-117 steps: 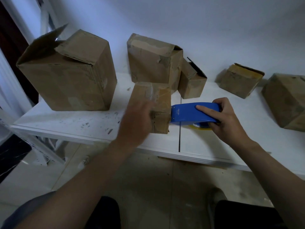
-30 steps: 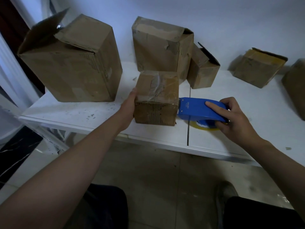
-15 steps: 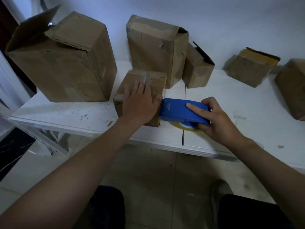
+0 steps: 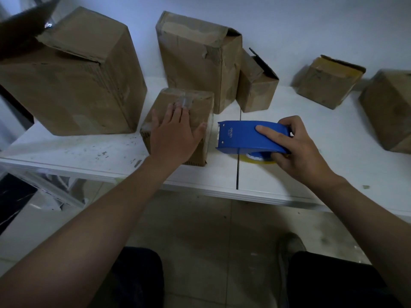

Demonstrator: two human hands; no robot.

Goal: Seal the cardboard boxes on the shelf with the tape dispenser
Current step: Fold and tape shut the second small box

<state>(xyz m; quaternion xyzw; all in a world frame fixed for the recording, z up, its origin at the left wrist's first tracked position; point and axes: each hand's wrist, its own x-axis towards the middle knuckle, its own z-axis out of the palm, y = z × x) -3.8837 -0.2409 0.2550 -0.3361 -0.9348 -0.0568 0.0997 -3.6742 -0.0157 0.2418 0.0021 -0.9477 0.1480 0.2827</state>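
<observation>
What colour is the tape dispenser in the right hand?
Blue, clear in the head view: the tape dispenser is gripped by the right hand.

Left hand [image 4: 175,134] flat over the small brown cardboard box [image 4: 198,107] at the white shelf's [image 4: 89,152] front edge, hiding most of its top. Under the blue plastic tape dispenser [image 4: 242,138] only a yellow-white sliver of tape roll [image 4: 258,158] peeks out, right hand's [image 4: 300,150] thumb masking part. Big brown cardboard carton [image 4: 77,81] at the shelf's left end: clipped by the frame, its dark flap [image 4: 24,25] a smear. Brown cardboard box at the right end [image 4: 389,107], blurred and clipped.
</observation>
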